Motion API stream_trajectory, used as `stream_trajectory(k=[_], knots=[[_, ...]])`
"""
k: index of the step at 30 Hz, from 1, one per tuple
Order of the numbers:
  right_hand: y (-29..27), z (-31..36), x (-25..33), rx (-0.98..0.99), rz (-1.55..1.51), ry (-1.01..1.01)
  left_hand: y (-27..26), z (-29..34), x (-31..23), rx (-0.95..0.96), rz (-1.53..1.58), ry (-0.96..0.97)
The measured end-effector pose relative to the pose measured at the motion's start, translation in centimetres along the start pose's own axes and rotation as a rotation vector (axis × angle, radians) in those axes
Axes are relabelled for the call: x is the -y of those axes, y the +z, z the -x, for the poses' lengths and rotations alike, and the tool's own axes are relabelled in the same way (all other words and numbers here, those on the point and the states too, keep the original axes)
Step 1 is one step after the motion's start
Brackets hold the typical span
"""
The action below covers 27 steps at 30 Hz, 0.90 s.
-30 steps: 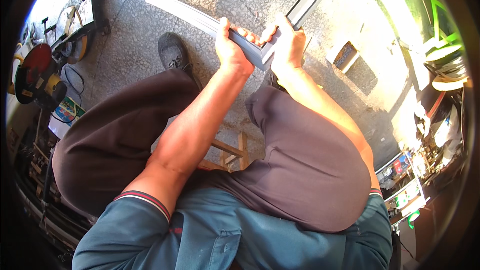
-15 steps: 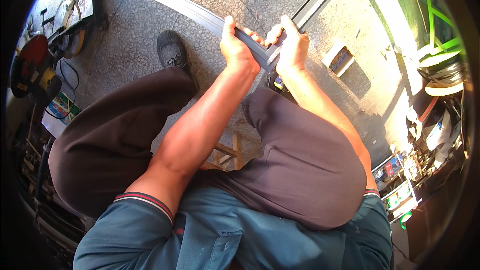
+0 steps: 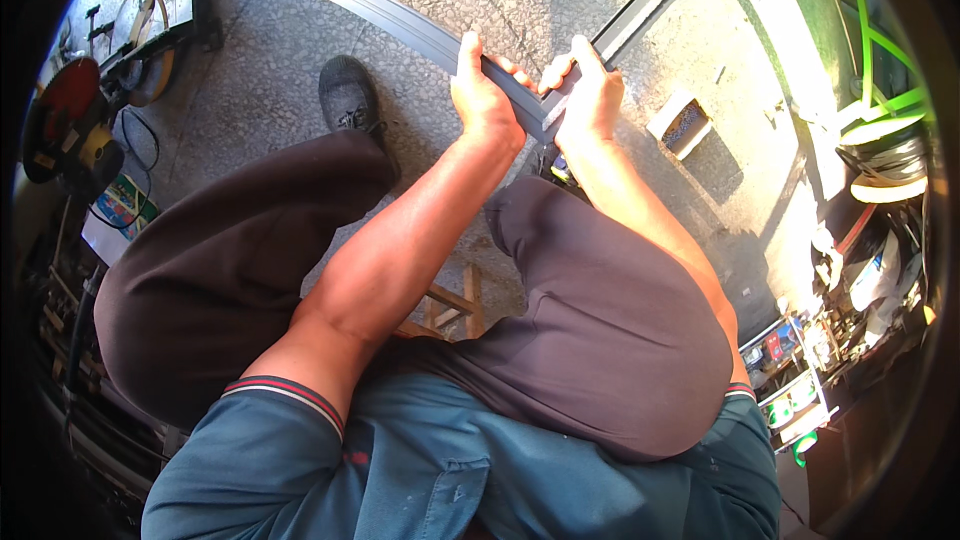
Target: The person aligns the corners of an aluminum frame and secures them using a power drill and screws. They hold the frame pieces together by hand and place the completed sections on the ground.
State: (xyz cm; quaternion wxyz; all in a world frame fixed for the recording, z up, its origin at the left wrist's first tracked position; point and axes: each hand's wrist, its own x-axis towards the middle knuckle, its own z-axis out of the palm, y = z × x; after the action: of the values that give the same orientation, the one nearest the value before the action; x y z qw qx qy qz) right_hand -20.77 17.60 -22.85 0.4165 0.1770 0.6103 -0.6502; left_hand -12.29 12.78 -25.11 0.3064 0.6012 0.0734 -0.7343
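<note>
A grey metal frame [image 3: 385,21] extends away from me, its near corner between my two hands. My left hand [image 3: 487,93] wraps round the left bar close to this corner, thumb along the outer side and fingers underneath. On the right bar, my right hand [image 3: 591,98] grips just beside the same corner, with its thumb pointing forward. The two bars meet at an angle there, and a light strip shows along the joint. Whether the joint is fully closed I cannot tell. The frame's far side runs out of view at the top.
A small open box [image 3: 681,127] of dark bits sits on the floor to the right. At the left stand a cutting machine [image 3: 160,25] and a tool with a red disc [image 3: 70,110]. Green bars [image 3: 885,100] and clutter line the right side. A wooden stool [image 3: 462,308] shows beneath me.
Both hands and the frame corner have shifted very slightly to the right. My grip on both bars looks the same.
</note>
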Motion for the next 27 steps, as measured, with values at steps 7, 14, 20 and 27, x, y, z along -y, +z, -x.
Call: stream_trajectory(k=[7, 14, 20, 27], knots=[[0.0, -0.3, -0.6, -0.008, 0.037, -0.035, -0.3, -0.5, 0.1, -0.001, 0.012, -0.012], [-0.2, -0.6, -1.1, -0.029, 0.043, -0.017, -0.8, -0.8, 0.1, 0.024, -0.054, 0.026], [-1.5, -3.7, -4.1, -0.022, 0.207, -0.079, -1.7, -3.7, 0.2, 0.032, -0.057, 0.077], [-2.4, -6.2, -6.7, -0.006, 0.543, -0.152, -4.5, -8.4, -0.5, 0.071, -0.266, 0.129]])
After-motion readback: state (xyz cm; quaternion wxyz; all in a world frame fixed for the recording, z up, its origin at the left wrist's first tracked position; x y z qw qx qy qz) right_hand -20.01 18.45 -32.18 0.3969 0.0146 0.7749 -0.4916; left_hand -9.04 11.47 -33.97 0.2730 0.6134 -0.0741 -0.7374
